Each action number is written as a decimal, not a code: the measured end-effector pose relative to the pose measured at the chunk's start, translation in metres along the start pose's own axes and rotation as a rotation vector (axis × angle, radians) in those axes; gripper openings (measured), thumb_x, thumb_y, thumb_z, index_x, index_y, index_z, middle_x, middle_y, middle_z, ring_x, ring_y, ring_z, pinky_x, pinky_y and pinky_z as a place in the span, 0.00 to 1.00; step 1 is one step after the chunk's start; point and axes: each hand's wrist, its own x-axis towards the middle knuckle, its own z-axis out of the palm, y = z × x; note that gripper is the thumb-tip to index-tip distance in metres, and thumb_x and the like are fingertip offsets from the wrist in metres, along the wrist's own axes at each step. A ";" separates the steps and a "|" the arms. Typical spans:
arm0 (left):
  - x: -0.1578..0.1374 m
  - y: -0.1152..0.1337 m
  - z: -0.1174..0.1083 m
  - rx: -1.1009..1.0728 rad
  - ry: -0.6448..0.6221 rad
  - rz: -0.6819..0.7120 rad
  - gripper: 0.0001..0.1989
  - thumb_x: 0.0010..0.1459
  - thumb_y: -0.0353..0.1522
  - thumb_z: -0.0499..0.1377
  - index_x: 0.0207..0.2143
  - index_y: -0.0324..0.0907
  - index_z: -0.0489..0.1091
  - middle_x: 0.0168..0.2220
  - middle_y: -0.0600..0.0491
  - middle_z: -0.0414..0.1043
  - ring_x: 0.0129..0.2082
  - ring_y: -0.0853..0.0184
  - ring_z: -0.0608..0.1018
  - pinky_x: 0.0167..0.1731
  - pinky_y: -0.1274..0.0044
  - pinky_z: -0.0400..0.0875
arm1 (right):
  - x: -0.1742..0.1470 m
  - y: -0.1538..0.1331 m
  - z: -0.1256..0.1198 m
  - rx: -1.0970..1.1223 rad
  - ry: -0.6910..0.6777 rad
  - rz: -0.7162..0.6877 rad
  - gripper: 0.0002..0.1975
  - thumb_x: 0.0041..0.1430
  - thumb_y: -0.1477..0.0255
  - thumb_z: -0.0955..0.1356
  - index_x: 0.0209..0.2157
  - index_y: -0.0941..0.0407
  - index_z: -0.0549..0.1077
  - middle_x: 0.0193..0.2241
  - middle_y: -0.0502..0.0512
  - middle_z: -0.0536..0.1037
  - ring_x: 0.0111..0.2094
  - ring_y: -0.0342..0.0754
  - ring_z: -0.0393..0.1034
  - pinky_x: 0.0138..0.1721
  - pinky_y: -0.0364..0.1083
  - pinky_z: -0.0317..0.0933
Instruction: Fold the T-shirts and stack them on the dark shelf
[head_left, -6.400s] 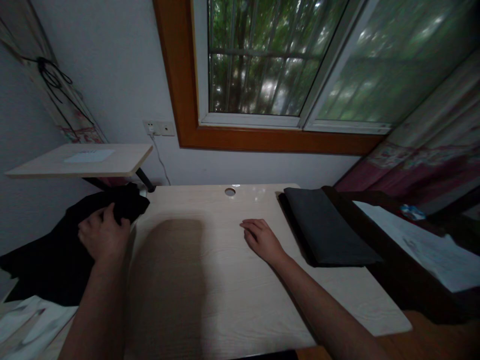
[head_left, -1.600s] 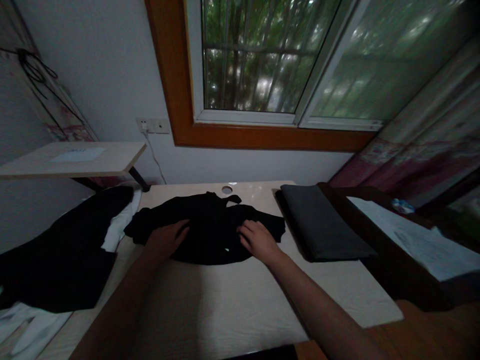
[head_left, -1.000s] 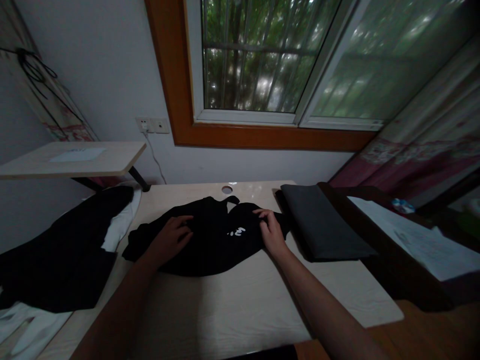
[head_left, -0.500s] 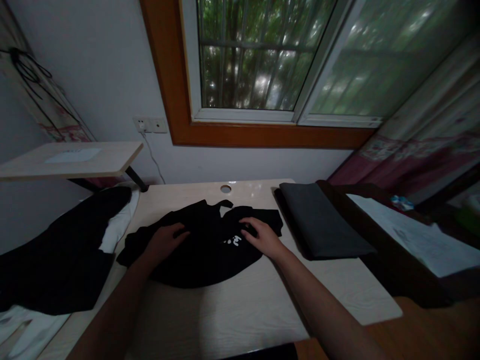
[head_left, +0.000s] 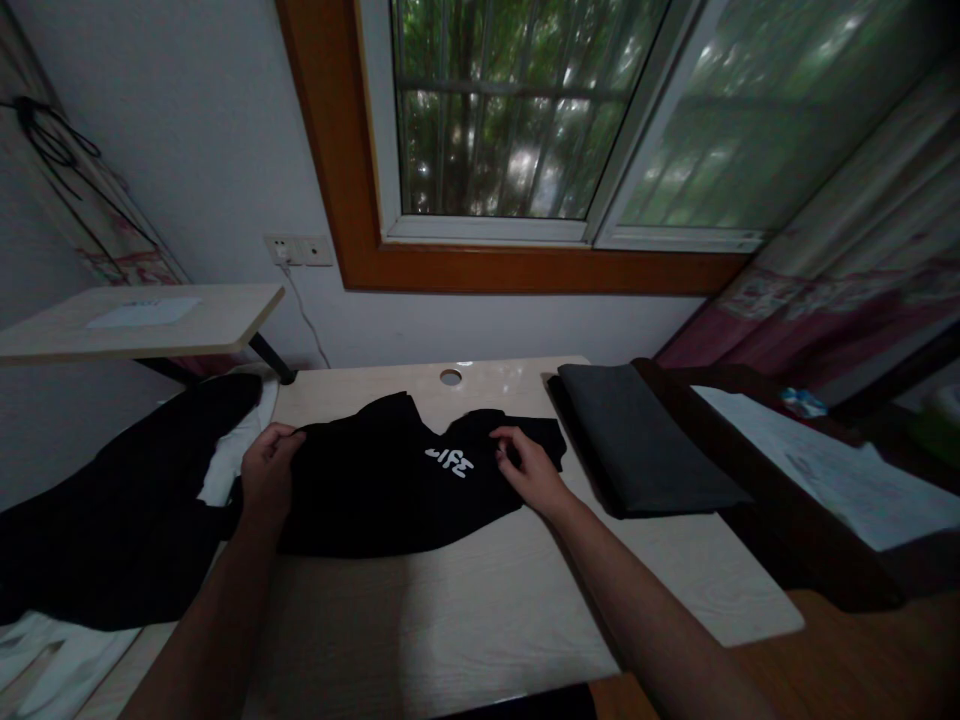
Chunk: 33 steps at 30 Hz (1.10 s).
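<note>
A black T-shirt (head_left: 367, 480) with white lettering (head_left: 450, 461) on its front lies spread across the light wood-look desk. At the garment's left side, my left hand (head_left: 268, 478) pinches the cloth near the upper corner, its fingertips closed on the edge. My right hand (head_left: 529, 467) rests on the right part of the shirt, beside the lettering. Its fingers are bent, with a gap between thumb and forefinger, and no fold of cloth shows in them.
Folded dark grey fabric (head_left: 645, 440) lies on the desk's right side. More black clothing (head_left: 112, 510) and white cloth are heaped at left, below a raised shelf (head_left: 225, 315). A cable hole (head_left: 451, 377) is near the back edge (head_left: 360, 372) of the desk, under the window.
My left hand has moved left, drawing the shirt's left side out flatter, and more of the lettering shows. My right hand has barely shifted.
</note>
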 end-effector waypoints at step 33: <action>-0.052 0.024 0.031 0.061 -1.241 0.300 0.23 0.53 0.55 0.61 0.23 0.46 0.74 0.41 0.48 0.79 0.49 0.54 0.77 0.54 0.61 0.69 | 0.000 -0.039 0.015 -0.327 -0.201 -0.330 0.35 0.60 0.76 0.67 0.68 0.50 0.58 0.49 0.60 0.77 0.48 0.56 0.68 0.49 0.56 0.64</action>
